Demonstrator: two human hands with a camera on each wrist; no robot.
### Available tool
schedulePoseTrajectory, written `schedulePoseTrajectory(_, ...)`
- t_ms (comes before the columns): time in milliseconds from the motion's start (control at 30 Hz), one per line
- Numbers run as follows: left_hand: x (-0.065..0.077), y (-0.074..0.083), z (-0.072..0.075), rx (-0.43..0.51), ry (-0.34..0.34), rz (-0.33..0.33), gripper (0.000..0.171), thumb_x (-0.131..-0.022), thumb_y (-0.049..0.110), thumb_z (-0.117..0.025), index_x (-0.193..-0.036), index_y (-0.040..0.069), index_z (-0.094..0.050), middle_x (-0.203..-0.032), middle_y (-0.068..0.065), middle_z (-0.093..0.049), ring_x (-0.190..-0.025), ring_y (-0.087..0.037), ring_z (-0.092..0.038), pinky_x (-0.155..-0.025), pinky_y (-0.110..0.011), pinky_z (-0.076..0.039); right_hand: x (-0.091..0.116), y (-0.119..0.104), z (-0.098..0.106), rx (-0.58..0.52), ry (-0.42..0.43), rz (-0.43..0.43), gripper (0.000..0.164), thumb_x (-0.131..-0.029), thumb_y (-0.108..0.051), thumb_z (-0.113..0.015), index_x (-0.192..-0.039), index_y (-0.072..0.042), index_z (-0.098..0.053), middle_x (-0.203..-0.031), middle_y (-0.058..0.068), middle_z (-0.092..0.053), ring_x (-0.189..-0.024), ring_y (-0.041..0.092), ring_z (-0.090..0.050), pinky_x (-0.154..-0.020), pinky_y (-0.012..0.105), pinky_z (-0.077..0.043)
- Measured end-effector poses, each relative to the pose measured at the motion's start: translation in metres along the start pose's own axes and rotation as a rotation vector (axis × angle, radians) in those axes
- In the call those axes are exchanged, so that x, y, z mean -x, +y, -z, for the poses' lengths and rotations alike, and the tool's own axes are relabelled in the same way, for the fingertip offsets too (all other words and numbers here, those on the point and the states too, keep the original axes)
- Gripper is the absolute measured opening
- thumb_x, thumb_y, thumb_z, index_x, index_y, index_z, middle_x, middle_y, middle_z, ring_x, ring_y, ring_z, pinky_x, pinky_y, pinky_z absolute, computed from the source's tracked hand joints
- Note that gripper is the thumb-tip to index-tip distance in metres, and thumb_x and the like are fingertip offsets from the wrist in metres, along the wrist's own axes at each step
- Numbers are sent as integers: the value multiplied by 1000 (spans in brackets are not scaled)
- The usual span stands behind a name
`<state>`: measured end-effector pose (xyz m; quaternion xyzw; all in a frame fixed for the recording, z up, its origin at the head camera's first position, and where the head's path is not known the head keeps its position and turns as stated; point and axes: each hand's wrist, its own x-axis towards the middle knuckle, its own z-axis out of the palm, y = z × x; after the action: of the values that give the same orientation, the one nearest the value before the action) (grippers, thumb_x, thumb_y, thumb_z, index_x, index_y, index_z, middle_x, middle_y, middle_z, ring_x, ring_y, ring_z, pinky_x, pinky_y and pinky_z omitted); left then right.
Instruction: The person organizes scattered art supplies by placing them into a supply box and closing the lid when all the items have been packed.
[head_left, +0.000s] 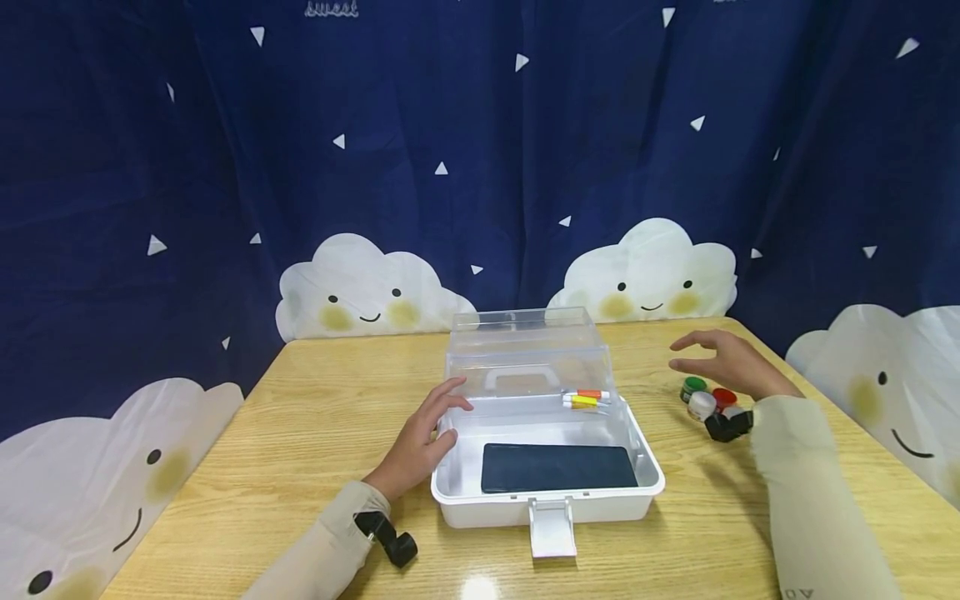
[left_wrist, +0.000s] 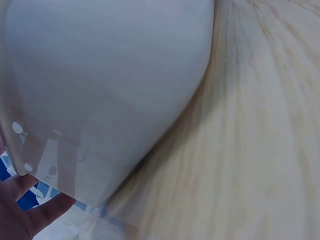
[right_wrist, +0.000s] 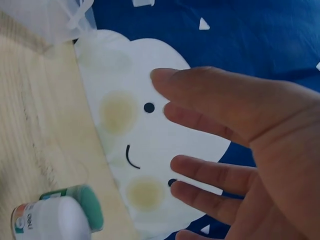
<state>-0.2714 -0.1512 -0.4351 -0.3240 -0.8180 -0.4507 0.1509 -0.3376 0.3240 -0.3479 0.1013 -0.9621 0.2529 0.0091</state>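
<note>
A white plastic box (head_left: pixel 495 512) stands on the table with its clear lid (head_left: pixel 528 346) raised at the back. Inside lies a dark flat rectangular object (head_left: pixel 558 468), and a few pens (head_left: pixel 588 394) are at the right rear. My left hand (head_left: pixel 420 442) is at the box's left rim, fingers loosely spread; whether it touches is unclear. In the left wrist view the box's outer wall (left_wrist: pixel 110 90) hides most of that hand. To the right, my right hand (head_left: pixel 723 364) hovers above several small jars, thumb and fingers apart, holding nothing. The jars include green (head_left: pixel 693 387), white (head_left: pixel 702 406) and red ones.
A wooden table (head_left: pixel 352 392) carries everything, with its right edge beyond the jars. The box's front latch (head_left: pixel 552 529) hangs down towards me. Behind the table hangs a dark blue curtain (head_left: pixel 480 108) with cloud prints.
</note>
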Motion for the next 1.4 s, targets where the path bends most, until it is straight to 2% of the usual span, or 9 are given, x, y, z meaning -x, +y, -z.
schedulePoseTrajectory(267, 1, -2, 0, 0, -4, 12, 40, -86, -1, -49, -119, 20, -57, -155, 2, -30, -141, -17, -29, -94, -53, -41, -2, 18, -8, -57, -9, -30, 70, -84, -59, -62, -130, -7, -55, -142, 32, -37, -127, 52, -33, -95, 65, -38)
schedulePoseTrajectory(567, 0, -1, 0, 6, -3, 12, 41, -86, -1, -49, -119, 22, -56, -155, -1, -31, -142, -17, -27, -96, -56, -40, -1, 37, -19, -86, -7, -59, 69, -85, -57, -62, -131, -6, -55, -140, 30, -41, -125, 49, -37, -98, 63, -36)
schedulePoseTrajectory(867, 0, 0, 0, 3, 1, 13, 40, -86, -1, -50, -118, 21, -57, -154, 2, -31, -141, -18, -28, -98, -56, -39, 0, 43, -24, -69, -5, -84, 64, -86, -52, -64, -129, -5, -55, -138, 29, -44, -121, 46, -40, -95, 63, -37)
schedulePoseTrajectory(1133, 0, 0, 1, 0, 4, -1, 41, -85, -1, -50, -118, 23, -56, -154, 0, -31, -141, -20, -29, -97, -56, -40, -1, 53, -29, -50, 5, -103, 68, -82, -58, -65, -125, -6, -59, -133, 26, -50, -113, 42, -48, -89, 57, -42)
schedulePoseTrajectory(1400, 0, 0, 1, 2, 3, 10, 42, -86, -1, -49, -118, 25, -56, -154, 4, -31, -141, -17, -28, -97, -55, -40, -1, 55, -31, -59, -6, -116, 68, -84, -55, -65, -128, -4, -57, -132, 28, -48, -109, 40, -50, -85, 53, -45)
